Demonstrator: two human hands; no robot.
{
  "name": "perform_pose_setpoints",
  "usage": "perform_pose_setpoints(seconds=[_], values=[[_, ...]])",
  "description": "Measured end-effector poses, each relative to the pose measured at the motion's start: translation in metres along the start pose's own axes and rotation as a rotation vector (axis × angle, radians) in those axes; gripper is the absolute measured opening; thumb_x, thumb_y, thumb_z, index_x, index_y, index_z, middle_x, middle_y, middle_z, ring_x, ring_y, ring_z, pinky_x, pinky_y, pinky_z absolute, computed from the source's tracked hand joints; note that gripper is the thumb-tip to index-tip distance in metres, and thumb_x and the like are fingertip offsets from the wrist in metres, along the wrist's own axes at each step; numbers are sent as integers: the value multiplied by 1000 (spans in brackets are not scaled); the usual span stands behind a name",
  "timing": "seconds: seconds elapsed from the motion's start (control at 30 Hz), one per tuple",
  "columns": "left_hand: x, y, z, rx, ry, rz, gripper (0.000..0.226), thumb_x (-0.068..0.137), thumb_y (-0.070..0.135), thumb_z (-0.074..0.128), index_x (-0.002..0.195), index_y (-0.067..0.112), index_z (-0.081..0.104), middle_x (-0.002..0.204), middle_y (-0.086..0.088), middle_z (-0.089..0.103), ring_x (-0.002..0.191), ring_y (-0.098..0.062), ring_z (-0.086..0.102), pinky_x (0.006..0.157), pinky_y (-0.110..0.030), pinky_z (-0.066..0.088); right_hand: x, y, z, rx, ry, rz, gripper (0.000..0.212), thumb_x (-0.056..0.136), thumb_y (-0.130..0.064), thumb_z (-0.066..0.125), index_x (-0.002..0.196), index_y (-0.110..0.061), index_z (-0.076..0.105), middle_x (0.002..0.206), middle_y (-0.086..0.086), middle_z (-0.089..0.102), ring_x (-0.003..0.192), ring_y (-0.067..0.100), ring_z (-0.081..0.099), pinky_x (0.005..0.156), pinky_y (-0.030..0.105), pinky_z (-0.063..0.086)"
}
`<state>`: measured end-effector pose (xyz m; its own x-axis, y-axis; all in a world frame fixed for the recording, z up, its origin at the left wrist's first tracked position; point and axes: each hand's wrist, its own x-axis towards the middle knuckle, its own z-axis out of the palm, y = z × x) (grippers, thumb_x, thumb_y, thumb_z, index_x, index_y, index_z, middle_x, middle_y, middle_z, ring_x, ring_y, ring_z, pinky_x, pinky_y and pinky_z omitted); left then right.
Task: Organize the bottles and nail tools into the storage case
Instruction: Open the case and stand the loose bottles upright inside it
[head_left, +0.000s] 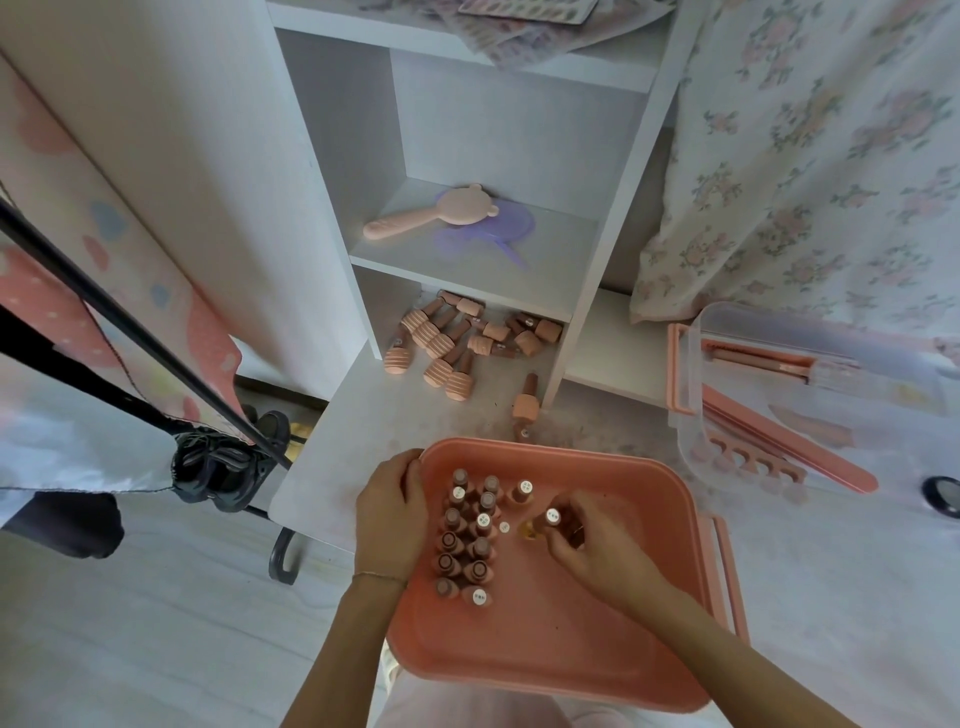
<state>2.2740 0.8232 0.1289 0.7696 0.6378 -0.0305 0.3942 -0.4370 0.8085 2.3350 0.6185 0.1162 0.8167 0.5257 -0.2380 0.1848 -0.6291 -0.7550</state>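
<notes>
One bottle (551, 519) in the right grip (582, 545), inside the pink case (597, 639)

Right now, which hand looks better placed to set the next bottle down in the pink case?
The right hand: it already holds a bottle over the pink case, beside the standing rows. The left hand grips the case's rim.

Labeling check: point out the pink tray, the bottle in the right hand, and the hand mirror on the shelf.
pink tray (597, 649): head view, bare floor.
bottle (554, 517): head view, its cap top.
right hand (597, 556): head view, its back.
hand mirror (462, 207): head view, round head.
</notes>
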Motion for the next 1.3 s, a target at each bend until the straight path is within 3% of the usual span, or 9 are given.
perform_pose_setpoints(seconds=[0.17, 0.27, 0.5, 0.63, 0.8, 0.97, 1.3], values=[[1, -2, 1, 5, 10, 13, 22, 94, 8, 44, 104, 7, 64, 99, -7, 65, 85, -11, 50, 71, -8, 28, 3, 3, 7, -47, -7, 29, 9, 84, -24, 59, 87, -22, 51, 85, -2, 65, 75, 10, 58, 72, 27, 49], [1, -2, 2, 8, 18, 24, 22, 94, 8, 44, 104, 6, 64, 98, -8, 65, 85, -12, 50, 71, -7, 28, 2, 4, 11, -58, -23, 27, 11, 85, -27, 58, 91, -21, 51, 87, -1, 65, 76, 14, 58, 74, 32, 49], [1, -2, 2, 15, 16, 42, 22, 94, 8, 43, 103, 6, 64, 97, -8, 65, 85, -12, 51, 72, -7, 28, 5, 18, 20, -220, -73, 95, 28, 87, -31, 54, 113, -23, 47, 83, -10, 54, 84, 16, 59, 70, 27, 44], [1, -1, 1, 6, 13, 40, 22, 94, 8, 43, 102, 7, 63, 97, -7, 64, 85, -12, 51, 72, -7, 28, 5, 24, 28, -152, -77, 139, 27, 87, -30, 55, 110, -19, 44, 78, -7, 55, 79, 19, 58, 64, 27, 40], [1, 0, 1, 4, 17, 42, 22, 94, 8, 43, 102, 6, 63, 96, -8, 64, 85, -13, 51, 71, -9, 28, 6, 26, 40, -33, -5, 128, 17, 88, -29, 55, 92, -23, 39, 68, -9, 56, 60, 8, 52, 56, 22, 35], [1, 0, 1, 6, 11, 47, 22, 94, 8, 43, 103, 7, 63, 97, -7, 64, 84, -12, 51, 71, -7, 28, 12, 20, 46, 45, 48, 139, 20, 85, -16, 60, 90, -20, 41, 77, -3, 61, 69, 14, 57, 62, 21, 37], [1, -1, 1, 11, 4, 38, 22, 95, 10, 43, 105, 7, 62, 100, -7, 64, 87, -11, 51, 74, -12, 31, 18, 17, 51, 153, 101, 205, 18, 83, -11, 62, 95, -11, 47, 80, 0, 60, 72, 14, 56, 64, 18, 40]])
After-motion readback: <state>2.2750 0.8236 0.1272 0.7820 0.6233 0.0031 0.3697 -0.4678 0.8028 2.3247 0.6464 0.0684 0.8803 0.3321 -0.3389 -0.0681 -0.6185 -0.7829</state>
